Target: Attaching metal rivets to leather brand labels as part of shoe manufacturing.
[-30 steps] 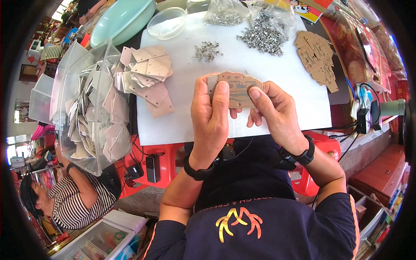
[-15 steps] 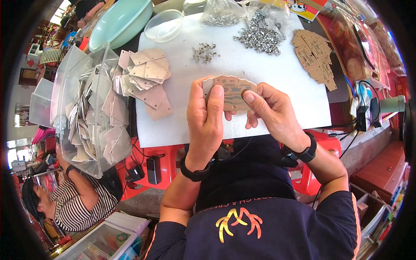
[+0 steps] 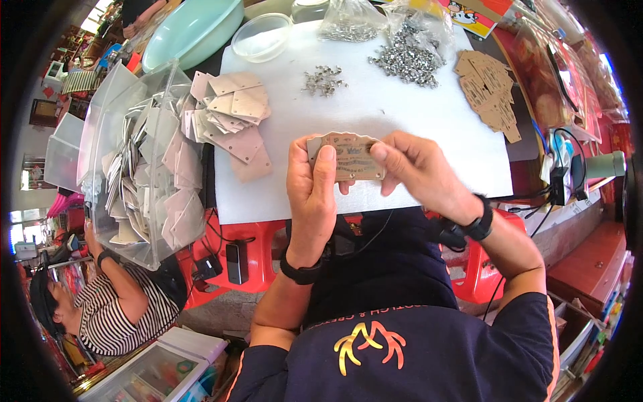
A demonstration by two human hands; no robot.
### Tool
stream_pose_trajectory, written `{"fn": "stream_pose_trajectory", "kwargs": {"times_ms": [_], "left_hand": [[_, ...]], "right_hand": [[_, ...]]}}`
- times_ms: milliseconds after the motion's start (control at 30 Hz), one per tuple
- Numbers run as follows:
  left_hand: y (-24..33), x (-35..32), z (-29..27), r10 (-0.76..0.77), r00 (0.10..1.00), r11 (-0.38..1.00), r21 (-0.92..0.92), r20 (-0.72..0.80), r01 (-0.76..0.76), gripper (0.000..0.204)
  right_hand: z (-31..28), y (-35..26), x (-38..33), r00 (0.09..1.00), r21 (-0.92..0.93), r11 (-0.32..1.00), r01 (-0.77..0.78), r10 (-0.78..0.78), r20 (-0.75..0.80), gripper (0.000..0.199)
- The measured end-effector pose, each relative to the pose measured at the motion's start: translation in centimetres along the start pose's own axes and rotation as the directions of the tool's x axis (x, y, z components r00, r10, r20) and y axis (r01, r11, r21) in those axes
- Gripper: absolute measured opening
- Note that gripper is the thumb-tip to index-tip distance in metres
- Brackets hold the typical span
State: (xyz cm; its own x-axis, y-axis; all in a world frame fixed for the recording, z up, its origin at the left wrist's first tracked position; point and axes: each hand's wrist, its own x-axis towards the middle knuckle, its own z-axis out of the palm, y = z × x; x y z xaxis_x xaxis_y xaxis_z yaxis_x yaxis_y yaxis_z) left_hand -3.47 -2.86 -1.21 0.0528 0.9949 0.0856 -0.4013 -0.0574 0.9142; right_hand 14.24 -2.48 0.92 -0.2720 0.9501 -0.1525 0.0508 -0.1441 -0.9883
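A brown printed card with a wavy top edge is held up over the near part of the white sheet. A plain pale card seems to lie behind it, showing at its left end. My left hand is closed on the left end, thumb across the front. At the right end my right hand pinches the upper corner with its thumb; its fingers behind are partly hidden. Small metal fasteners show in the card's lower corners. Beyond the hands lies a small heap of metal fasteners.
To the left, plain pale cards lie stacked beside a clear plastic bin full of them. Brown printed cards are piled at the right. A bag spills many fasteners at the back, near a round clear tub and a green basin.
The card is a little lower and its lower edge now shows more fully. My right hand has turned, its knuckles higher and its fingers more curled. The view has shifted slightly.
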Motion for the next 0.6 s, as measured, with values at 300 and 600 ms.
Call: {"fn": "stream_pose_trajectory", "kwargs": {"times_ms": [300,600], "left_hand": [[0.4,-1.0,-2.0,-0.051,0.999,0.997,0.054,0.0,0.051,0.014],[0.4,-1.1,-2.3,-0.049,0.999,0.997,0.06,0.017,0.048,0.014]], "right_hand": [[-7.4,-3.2,5.1,0.995,-0.628,0.778,0.016,-0.072,-0.064,0.021],[-5.6,-1.6,7.3,0.922,-0.839,0.412,0.355,-0.303,0.241,0.012]]}}
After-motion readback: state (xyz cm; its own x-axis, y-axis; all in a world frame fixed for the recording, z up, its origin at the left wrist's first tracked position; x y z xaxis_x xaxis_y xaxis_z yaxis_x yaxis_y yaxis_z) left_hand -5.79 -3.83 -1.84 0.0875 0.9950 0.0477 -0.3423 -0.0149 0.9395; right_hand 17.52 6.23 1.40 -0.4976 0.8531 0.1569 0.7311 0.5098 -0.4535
